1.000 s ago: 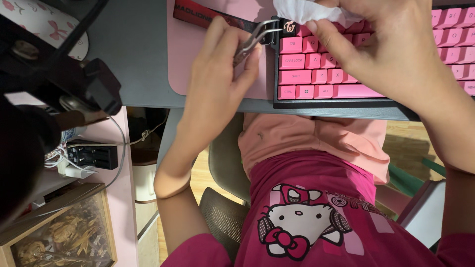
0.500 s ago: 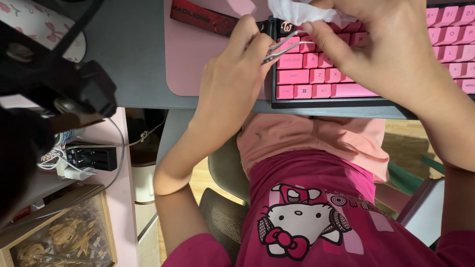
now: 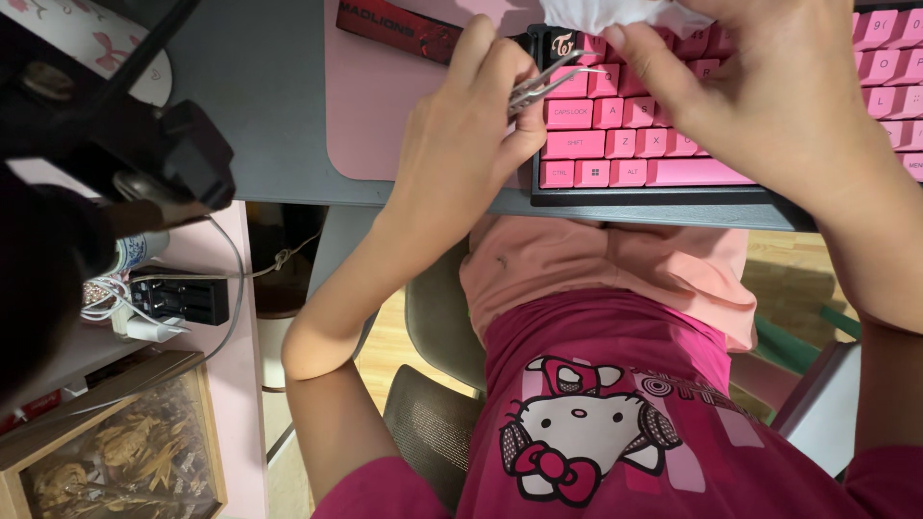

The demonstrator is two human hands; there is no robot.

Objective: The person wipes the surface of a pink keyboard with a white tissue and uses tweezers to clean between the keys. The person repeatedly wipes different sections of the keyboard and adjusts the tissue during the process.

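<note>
A pink mat (image 3: pixel 385 115) is seen on the grey table (image 3: pixel 260 86). A wire keycap puller (image 3: pixel 553 82) is clamped in the left hand (image 3: pixel 466 135) grip, over the pink keyboard (image 3: pixel 673 144) left end. A white cloth (image 3: pixel 601 13) is pinched in the right hand (image 3: pixel 769 106) grip above the top keys.

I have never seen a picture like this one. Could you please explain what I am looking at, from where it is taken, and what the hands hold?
The camera sits on a person's head and looks down at their own two hands and lap. The left hand holds a small wire tool over the top left keys of a pink keyboard. The right hand holds a white cloth above the keys. The keyboard lies partly on a pink mat on a grey desk. A dark strap lies on the mat.
</note>
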